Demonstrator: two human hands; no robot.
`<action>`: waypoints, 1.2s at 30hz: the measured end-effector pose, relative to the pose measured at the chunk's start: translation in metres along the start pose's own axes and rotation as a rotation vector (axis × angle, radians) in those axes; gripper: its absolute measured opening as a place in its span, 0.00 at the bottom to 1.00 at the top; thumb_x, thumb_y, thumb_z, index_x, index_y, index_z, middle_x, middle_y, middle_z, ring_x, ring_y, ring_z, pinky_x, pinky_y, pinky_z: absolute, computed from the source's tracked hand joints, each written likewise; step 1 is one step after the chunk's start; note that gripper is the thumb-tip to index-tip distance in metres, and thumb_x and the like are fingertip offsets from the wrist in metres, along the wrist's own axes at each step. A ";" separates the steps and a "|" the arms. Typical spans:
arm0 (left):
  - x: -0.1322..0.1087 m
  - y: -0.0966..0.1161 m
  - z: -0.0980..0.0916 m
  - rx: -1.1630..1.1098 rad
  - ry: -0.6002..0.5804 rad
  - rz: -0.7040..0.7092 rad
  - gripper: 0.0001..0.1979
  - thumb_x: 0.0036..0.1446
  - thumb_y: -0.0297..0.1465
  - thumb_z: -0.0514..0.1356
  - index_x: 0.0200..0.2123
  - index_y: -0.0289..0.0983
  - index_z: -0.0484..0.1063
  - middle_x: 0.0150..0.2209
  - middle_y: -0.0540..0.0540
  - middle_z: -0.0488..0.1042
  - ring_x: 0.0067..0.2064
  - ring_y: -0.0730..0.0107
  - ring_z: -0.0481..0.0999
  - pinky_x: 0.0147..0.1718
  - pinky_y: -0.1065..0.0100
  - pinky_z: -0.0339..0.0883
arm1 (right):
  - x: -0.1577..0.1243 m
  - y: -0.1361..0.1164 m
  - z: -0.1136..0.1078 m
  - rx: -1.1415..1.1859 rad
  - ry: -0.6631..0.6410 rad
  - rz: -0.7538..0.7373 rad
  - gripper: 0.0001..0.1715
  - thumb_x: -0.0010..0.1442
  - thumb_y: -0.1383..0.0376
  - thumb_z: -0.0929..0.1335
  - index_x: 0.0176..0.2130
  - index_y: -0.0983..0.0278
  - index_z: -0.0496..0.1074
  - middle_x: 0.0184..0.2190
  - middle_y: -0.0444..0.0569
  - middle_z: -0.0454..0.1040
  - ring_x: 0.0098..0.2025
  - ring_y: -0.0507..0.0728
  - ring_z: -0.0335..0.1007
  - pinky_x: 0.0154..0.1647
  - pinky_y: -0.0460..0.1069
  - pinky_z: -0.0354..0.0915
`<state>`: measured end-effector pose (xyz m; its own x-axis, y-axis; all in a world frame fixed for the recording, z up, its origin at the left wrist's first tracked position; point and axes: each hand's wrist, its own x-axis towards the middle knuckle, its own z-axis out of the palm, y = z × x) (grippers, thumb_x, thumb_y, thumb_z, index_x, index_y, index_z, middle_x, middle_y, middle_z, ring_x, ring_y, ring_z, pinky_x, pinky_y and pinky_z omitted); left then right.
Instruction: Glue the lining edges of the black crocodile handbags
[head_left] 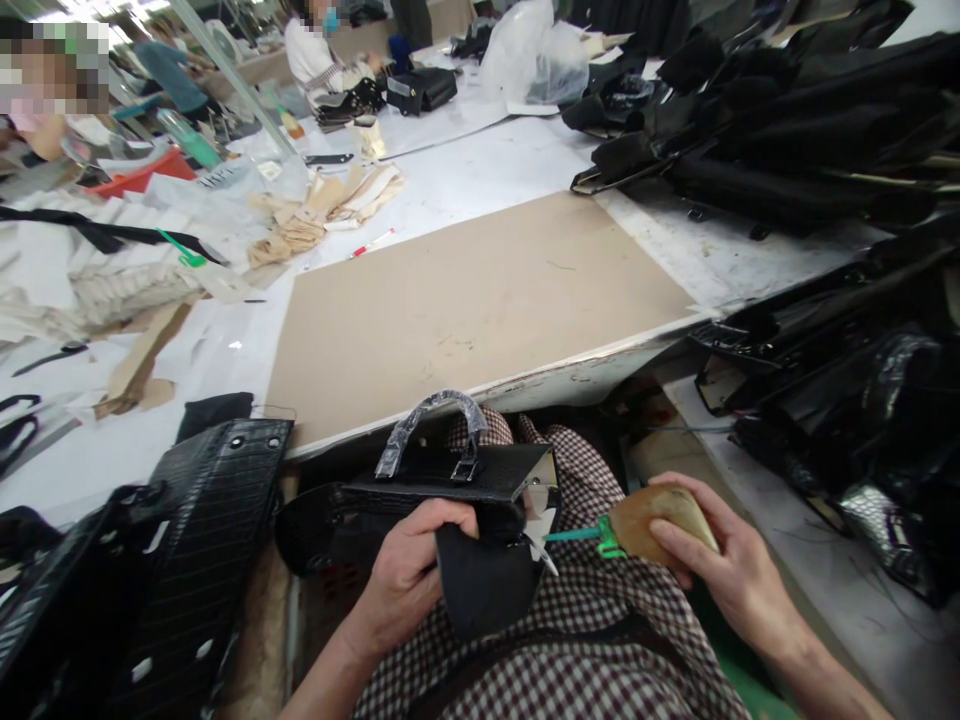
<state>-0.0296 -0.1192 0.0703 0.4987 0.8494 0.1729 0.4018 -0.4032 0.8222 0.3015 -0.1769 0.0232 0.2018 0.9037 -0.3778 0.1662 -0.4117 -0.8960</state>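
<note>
A small black croc-pattern handbag (pixel 450 480) with a plastic-wrapped handle rests on my lap, below the table edge. My left hand (pixel 409 580) is closed on the bag's front flap, thumb on top. My right hand (pixel 720 560) grips a tan cone-shaped glue bottle (pixel 660 520) whose green nozzle (pixel 577 535) points left at the bag's open side, touching a white paper lining there.
A brown cardboard sheet (pixel 480 300) covers the white table (pixel 487 160) in front. Black bags lie stacked at the left (pixel 150 560) and piled at the right (pixel 787 130). Paper scraps (pixel 315 215), scissors and a red pen lie farther back. Other people sit at the far side.
</note>
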 end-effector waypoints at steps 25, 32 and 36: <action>0.001 0.002 0.003 -0.002 0.002 0.016 0.06 0.63 0.27 0.59 0.32 0.35 0.74 0.34 0.44 0.77 0.36 0.68 0.77 0.37 0.73 0.70 | -0.006 0.017 -0.003 0.027 0.075 -0.049 0.29 0.54 0.50 0.75 0.50 0.59 0.70 0.36 0.46 0.75 0.27 0.57 0.68 0.25 0.48 0.68; 0.000 0.000 0.003 -0.021 0.002 -0.042 0.06 0.63 0.26 0.59 0.32 0.35 0.73 0.35 0.45 0.75 0.37 0.69 0.76 0.37 0.73 0.69 | -0.008 0.016 0.002 0.873 -0.064 0.349 0.20 0.57 0.54 0.74 0.43 0.67 0.75 0.25 0.47 0.71 0.17 0.47 0.55 0.12 0.40 0.54; 0.001 0.001 0.000 -0.011 -0.012 -0.073 0.09 0.65 0.26 0.57 0.30 0.35 0.71 0.36 0.45 0.73 0.37 0.70 0.75 0.38 0.73 0.69 | -0.005 0.028 -0.005 1.308 -0.021 0.370 0.23 0.54 0.58 0.74 0.45 0.70 0.73 0.32 0.51 0.71 0.17 0.44 0.55 0.10 0.37 0.57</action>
<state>-0.0286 -0.1184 0.0714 0.4777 0.8722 0.1057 0.4287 -0.3364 0.8384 0.3096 -0.1929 0.0013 0.0179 0.7723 -0.6350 -0.9258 -0.2270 -0.3022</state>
